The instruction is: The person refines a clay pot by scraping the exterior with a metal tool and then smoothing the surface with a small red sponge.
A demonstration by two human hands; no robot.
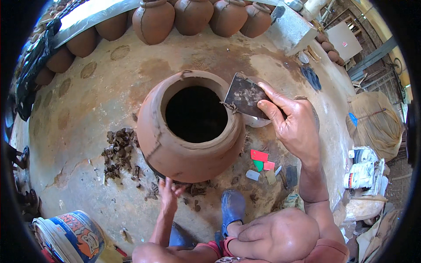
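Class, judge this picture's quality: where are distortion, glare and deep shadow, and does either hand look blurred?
Head view throughout: fisheye distortion curves the scene inside a black rim; glare washes out the pale sheet at upper left; shadow hides the interior of the clay pot; the left hand looks slightly blurred, the right hand sharper.

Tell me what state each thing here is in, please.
Large clay pot: upright, mouth open
Flat scraper: smeared with clay
Right hand: gripping the scraper
Left hand: fingers spread, near the pot's base
Clay shavings: scattered and heaped
Pots at the back: upright, lined up
Dark sandals: unworn
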